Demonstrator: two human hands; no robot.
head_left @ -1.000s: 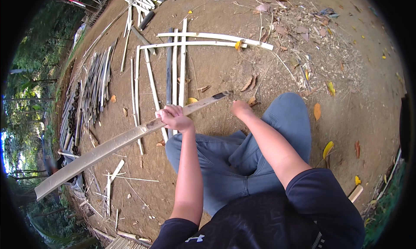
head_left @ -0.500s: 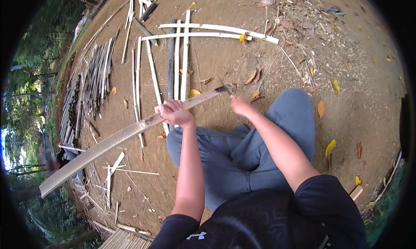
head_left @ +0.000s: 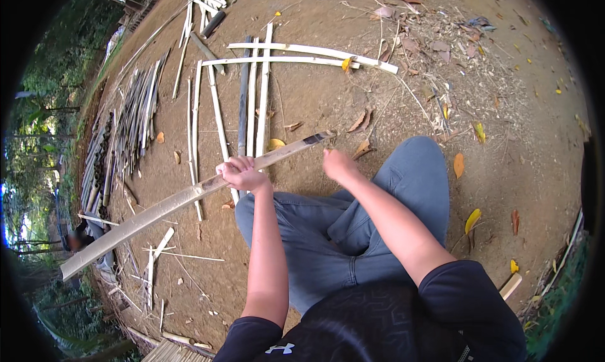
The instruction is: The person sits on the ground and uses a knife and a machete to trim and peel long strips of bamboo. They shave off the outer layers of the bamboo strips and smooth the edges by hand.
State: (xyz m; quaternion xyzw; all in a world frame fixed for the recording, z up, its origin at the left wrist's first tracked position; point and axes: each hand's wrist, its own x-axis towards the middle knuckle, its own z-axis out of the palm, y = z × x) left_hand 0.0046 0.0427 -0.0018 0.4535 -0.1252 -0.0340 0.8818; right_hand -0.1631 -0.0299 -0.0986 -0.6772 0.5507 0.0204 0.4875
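A long split bamboo strip (head_left: 151,214) slants from the lower left up to a dark-stained end in front of my knees. My left hand (head_left: 244,174) is closed around it, nearer its far right end. Just below that stained end, my right hand (head_left: 341,166) is closed in a fist, apart from the strip. Half a second ago a dark, narrow knife blade showed above this fist; now the blade hardly shows against the soil.
Pale bamboo strips (head_left: 302,60) lie crossed on the ground ahead. A pile of thin poles (head_left: 142,110) is at the left, with a person (head_left: 104,245) partly hidden beyond the strip. Offcuts (head_left: 157,255) lie left of my legs; dry leaves and shavings (head_left: 479,72) are scattered at the right.
My right hand has shifted slightly left and down, and the blade no longer stands out at the strip's end. My left hand still grips the strip. The whole view has shifted a little.
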